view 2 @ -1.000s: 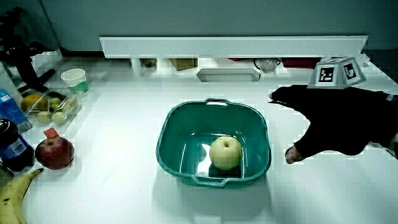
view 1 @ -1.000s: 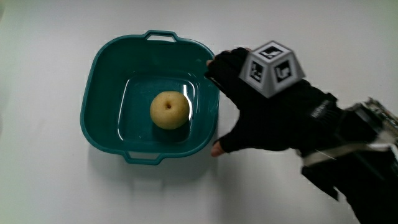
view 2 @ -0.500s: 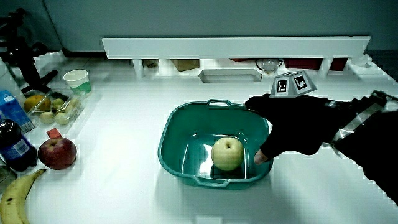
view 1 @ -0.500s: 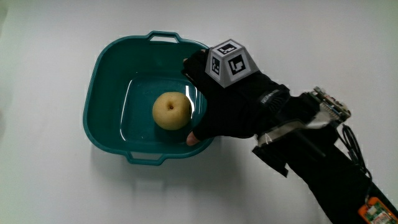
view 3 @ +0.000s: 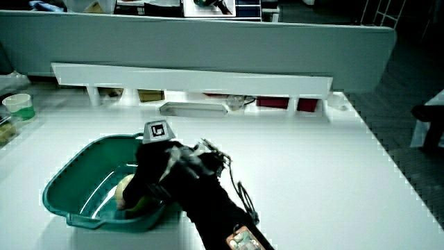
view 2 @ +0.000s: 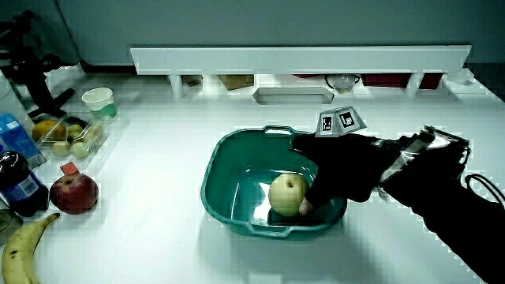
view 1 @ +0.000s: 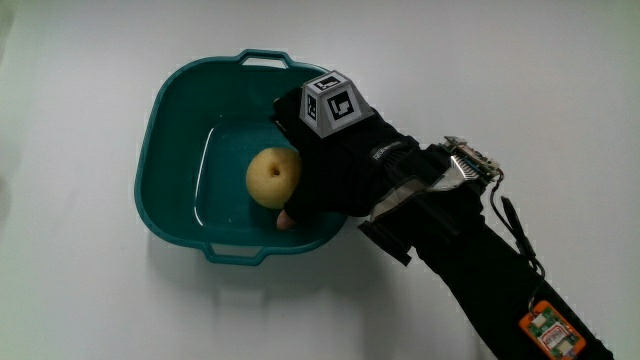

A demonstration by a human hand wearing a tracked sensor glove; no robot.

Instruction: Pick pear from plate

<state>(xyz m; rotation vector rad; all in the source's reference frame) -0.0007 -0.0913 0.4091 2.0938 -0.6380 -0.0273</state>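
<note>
The pear (view 1: pixel 272 177) sits in the middle of the teal plate (view 1: pixel 172 120), more of a tub really, on the white bench (view 1: pixel 90 290). The hands (view 1: pixel 335 160) part is inside the tub, fingers loosely curled against the pear, thumb tip touching it. Can't tell if it's properly gripped.

An apple (view 2: pixel 73 193) and banana (view 2: pixel 20 251) lie near the bench's edge.

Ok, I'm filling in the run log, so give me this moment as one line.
hand: inside teal basin, against pear | pear: resting on basin floor, not lifted | grasp: closing, not confirmed
</note>
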